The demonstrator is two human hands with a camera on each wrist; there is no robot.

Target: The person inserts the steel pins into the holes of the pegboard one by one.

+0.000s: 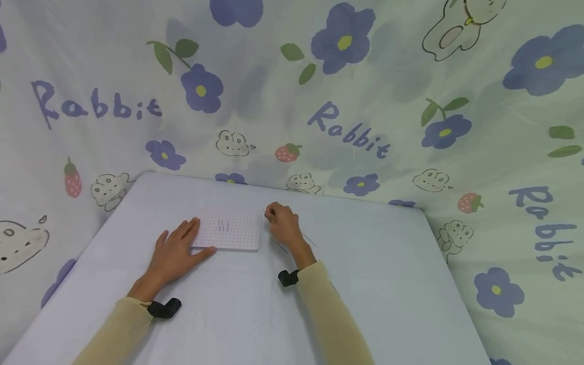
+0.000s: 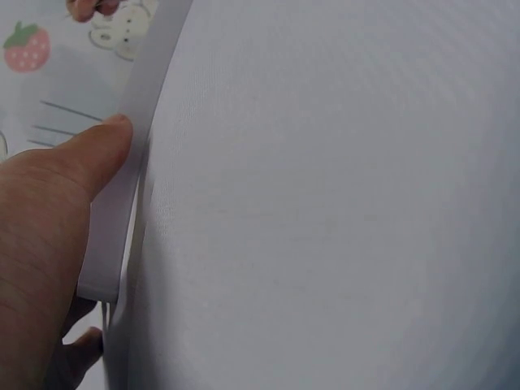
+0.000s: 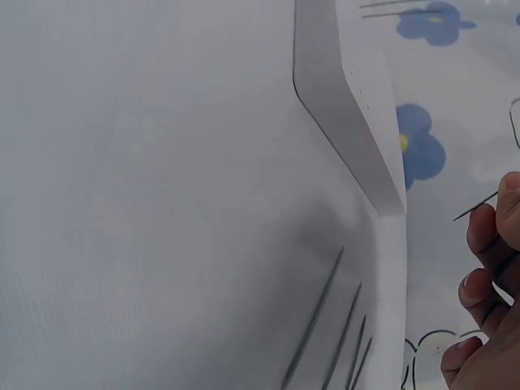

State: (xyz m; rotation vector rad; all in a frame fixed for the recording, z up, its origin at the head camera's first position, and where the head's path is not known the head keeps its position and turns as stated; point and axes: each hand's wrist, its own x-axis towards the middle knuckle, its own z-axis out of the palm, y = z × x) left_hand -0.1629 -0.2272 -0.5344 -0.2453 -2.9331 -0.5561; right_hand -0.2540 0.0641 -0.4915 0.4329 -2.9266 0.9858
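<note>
A white board [image 1: 237,239] with rows of small holes lies on the table, and three thin metal pins [image 1: 223,225] stand upright near its middle. My left hand [image 1: 175,256] rests at the board's left side, fingers extended over that edge and thumb along the front edge. In the left wrist view the thumb [image 2: 101,150] lies against the board's side. Just off the board's right edge, my right hand [image 1: 284,225] pinches a thin metal pin [image 3: 474,206] between thumb and index finger, its tip sticking out. The other right-hand fingers are curled.
Several loose metal pins [image 3: 318,313] lie on the white tabletop [image 1: 228,304] right of the board, partly under the right forearm; one pin [image 1: 310,240] shows beside the wrist. Behind the table hangs a curtain [image 1: 264,101] printed with flowers and rabbits.
</note>
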